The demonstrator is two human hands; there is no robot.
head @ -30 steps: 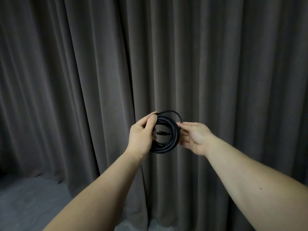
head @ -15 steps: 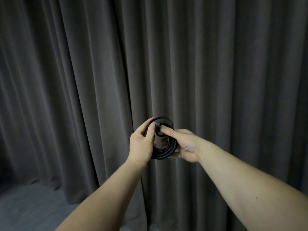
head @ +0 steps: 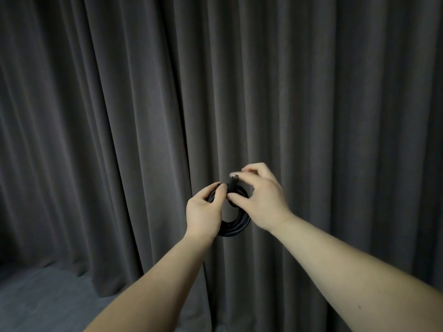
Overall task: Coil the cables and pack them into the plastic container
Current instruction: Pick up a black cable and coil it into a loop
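Two bare forearms reach forward from the bottom of the view, and both hands meet near the middle of the scene, held up in the air in front of a wall of dark grey curtain [head: 119, 116].

Between the hands is a black cable [head: 236, 227] wound into a small round coil of several loops. The coil stands roughly upright, facing the viewer, and touches no surface. Its lower arc shows clearly between the two wrists; the upper part is mostly covered by the hands.

The left hand [head: 203, 209] grips the left side of the coil. Its fingers are curled around the bundled loops and its thumb lies across the front of them, pointing up.

The right hand [head: 261, 200] is at the upper right of the coil, seen from the back. Its thumb and fingers are bent and close together around the cable's plug end [head: 232, 184], a short dark connector that stands up just above the top of the coil. The thumb tip sits just below the plug, against the loops. The remaining fingers arch above it, loosely curled. The fingertips are slightly blurred, so exactly which fingers touch the plug cannot be told.

The curtain hangs in deep vertical folds across the whole background. At the lower left, a strip of dark grey floor [head: 48, 300] shows beneath the curtain's hem.
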